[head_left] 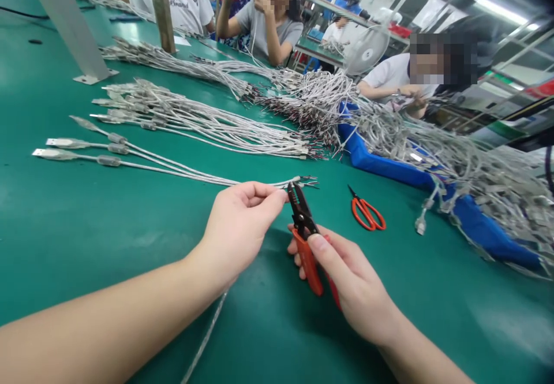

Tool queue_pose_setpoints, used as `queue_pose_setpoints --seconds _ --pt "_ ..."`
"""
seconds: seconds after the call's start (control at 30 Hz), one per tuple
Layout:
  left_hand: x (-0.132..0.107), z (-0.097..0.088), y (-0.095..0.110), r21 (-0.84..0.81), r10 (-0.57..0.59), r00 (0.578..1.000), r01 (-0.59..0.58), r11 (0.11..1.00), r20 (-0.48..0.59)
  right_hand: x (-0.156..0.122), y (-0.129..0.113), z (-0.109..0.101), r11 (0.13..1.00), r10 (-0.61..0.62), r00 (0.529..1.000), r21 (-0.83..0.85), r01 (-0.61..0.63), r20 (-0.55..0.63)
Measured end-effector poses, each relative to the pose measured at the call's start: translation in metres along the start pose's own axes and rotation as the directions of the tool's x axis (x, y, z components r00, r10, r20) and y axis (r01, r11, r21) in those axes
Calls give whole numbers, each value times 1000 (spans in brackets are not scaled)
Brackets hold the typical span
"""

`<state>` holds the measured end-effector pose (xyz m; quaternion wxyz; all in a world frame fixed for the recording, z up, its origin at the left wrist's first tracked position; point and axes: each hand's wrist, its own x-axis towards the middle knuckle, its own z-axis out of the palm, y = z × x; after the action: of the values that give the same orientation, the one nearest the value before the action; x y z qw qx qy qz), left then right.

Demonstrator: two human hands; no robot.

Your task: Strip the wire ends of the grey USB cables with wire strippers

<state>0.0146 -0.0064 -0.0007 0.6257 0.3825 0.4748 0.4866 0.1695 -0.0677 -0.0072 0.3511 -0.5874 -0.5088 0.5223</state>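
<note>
Over the green table, my left hand (242, 222) pinches the end of a pale cable (206, 338), which trails down below my wrist. My right hand (346, 280) is closed around the orange-red handles of a wire stripper (303, 222). Its black jaws point away from me and meet the cable end at my left fingertips; the fine wires there are too small to make out. Just beyond lie a few USB cables (173, 167) side by side, plugs to the left and bare wire ends to the right. Orange-handled scissors (367, 213) rest right of the stripper.
A larger bundle of cables (194, 115) lies farther back. A blue bin (381, 167) heaped with cables (485, 159) stands at the right. A metal post (69, 26) is fixed to the table (130, 228) at the left. Several people sit across the table.
</note>
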Motion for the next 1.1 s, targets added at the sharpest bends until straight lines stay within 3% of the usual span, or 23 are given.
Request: queue_pose_setpoints --seconds 0.37,1.1 --pt "1 -4 1 55 -25 999 23 998 33 -4 2 4 988 -68 997 -141 62 -38" --pt "1 -6 3 74 -58 997 54 996 54 -6 6 5 954 -71 996 -294 51 -55"
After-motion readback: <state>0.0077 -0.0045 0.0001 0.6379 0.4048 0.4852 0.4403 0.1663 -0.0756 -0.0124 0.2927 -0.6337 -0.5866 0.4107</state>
